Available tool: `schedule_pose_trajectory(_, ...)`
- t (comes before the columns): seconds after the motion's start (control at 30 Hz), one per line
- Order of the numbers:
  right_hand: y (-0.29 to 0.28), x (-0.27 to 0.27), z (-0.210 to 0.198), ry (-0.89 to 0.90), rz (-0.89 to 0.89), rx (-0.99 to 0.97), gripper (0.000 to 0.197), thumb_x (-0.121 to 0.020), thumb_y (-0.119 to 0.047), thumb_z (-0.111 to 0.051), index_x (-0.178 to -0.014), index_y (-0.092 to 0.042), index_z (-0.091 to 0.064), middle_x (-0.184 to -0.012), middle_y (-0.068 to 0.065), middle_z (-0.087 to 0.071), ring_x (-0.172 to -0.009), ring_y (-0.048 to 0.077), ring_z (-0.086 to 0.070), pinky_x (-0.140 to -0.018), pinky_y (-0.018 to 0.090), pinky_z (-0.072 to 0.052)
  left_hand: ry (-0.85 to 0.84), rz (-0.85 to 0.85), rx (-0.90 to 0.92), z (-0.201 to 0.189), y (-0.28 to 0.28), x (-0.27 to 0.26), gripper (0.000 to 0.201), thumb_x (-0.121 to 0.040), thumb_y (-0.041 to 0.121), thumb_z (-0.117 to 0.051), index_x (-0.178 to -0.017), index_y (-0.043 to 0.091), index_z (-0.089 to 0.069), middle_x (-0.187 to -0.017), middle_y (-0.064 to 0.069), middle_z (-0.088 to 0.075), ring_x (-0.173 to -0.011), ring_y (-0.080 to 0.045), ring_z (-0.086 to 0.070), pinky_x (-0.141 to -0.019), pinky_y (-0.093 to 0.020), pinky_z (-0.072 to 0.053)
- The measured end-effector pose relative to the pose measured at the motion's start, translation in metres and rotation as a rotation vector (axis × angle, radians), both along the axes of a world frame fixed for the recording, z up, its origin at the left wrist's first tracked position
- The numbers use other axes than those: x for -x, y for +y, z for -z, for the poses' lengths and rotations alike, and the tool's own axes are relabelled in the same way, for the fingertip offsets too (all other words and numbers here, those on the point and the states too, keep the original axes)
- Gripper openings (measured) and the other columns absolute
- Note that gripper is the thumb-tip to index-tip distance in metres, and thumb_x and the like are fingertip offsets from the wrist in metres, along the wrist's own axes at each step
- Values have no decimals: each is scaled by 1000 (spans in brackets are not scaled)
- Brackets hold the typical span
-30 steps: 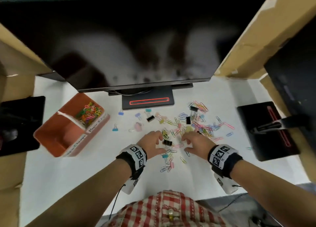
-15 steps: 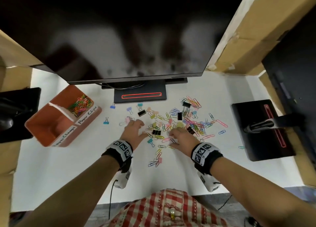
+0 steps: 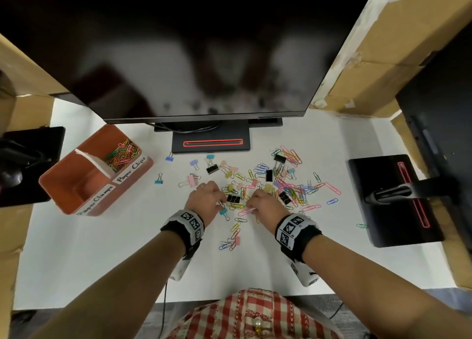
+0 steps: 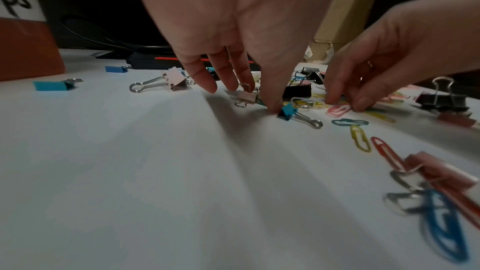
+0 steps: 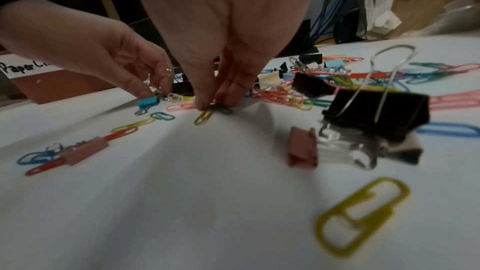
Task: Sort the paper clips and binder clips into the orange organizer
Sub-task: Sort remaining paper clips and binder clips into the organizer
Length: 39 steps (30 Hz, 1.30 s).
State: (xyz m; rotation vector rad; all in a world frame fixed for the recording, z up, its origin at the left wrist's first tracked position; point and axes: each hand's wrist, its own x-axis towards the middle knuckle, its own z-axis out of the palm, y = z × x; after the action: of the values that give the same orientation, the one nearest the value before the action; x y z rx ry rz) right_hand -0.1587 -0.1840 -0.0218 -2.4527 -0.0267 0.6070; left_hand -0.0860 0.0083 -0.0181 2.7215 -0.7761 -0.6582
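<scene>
White table (image 3: 102, 249), teal binder clip (image 3: 224, 213) handles toward person

"Paper Clips", "Paper Clamps" labels on orange organizer (image 3: 86, 185)

Bare table (image 3: 107, 249) lies between the orange organizer (image 3: 74, 193) and scattered clips (image 3: 286, 182).

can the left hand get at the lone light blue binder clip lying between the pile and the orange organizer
Probably yes. The small light blue binder clip lies alone on bare white table, with nothing between it and the left hand, though that hand's fingertips are busy at a teal binder clip.
</scene>
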Motion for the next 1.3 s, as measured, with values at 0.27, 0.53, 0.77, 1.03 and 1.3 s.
schedule_pose_trajectory(0.27,-9,-2,-2,12,56,-8,16,-91,-6,-50,-102,-3,-61,-102,17,-62,-95,30,-58,-83,35,-48,-38,99,-163,-1,0,-7,13,-93,25,-48,-98,23,-60,-106,4,-60,-109,-22,-47,-87,-36,-36)
schedule_pose_trajectory(0.53,-16,-3,-7,51,66,-14,37,-90,-4,-48,-126,-12,-45,-98,14,-62,-80,19,-50,-73,27,-41,40,141,82,-19,1,-3,37,-90,27,-55,-127,28,-49,-100,8,-67,-106,-18,-47,-92,-36,-35)
schedule_pose_trajectory(0.77,-8,-9,-6,54,51,56,38,-88,-21,-60,-123,-15,-48,-121,10,-50,-103,29,-56,-88,35,-46,-29,28,31,-15,-7,-11,20,-92,31,-50,-104,26,-66,-106,5,-65,-108,-21,-50,-91,-34,-36)
schedule_pose_trajectory(1.03,-1,-18,-4,34,72,60,18,-87,-25,-62,-96,-9,-62,-123,11,-51,-115,26,-53,-94,35,-46,-6,-289,230,-32,17,-28,13,-87,23,-62,-95,16,-69,-97,0,-70,-91,-15,-56,-85,-29,-46)
schedule_pose_trajectory(1.3,-2,-21,-9,25,13,46,12,-89,-15,-56,-100,-14,-59,-101,6,-64,-94,24,-60,-82,36,-51,30,-318,287,-41,18,-25,9,-85,13,-63,-92,12,-69,-95,-5,-64,-84,-16,-61,-83,-28,-52)
